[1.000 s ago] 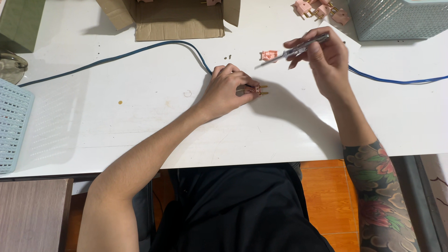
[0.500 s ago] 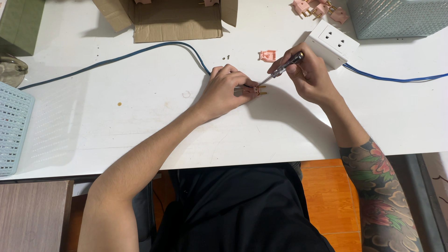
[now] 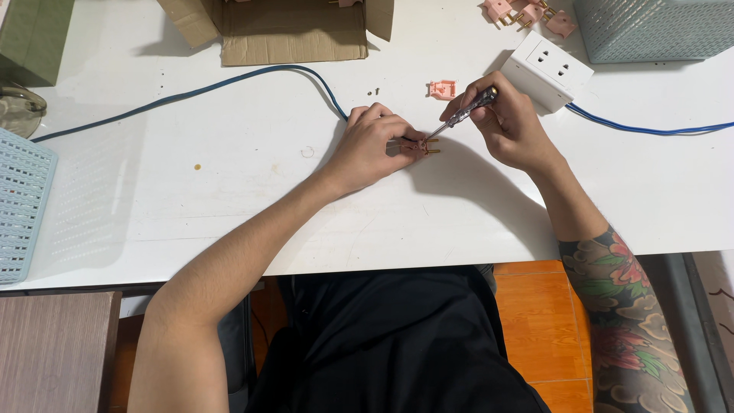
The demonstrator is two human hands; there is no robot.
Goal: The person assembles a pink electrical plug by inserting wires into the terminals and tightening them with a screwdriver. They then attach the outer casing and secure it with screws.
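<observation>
Sitting at the far left edge, a pale blue perforated basket (image 3: 21, 206) is resting on the white table (image 3: 229, 214), and a blue cable (image 3: 229, 80) is running from nine o'clock toward the centre. The left hand (image 3: 375, 145) is pinching a small pink plug (image 3: 423, 145) flat against the table, brass pins pointing to three o'clock. The right hand (image 3: 508, 122), which a second ago was lifted away with the tool up near one o'clock, is now gripping the screwdriver (image 3: 462, 115) with fingers closed and has brought its tip down onto the plug. Screw-turning appears to be starting. A white socket block (image 3: 549, 69) is lying just beyond, at one o'clock.
</observation>
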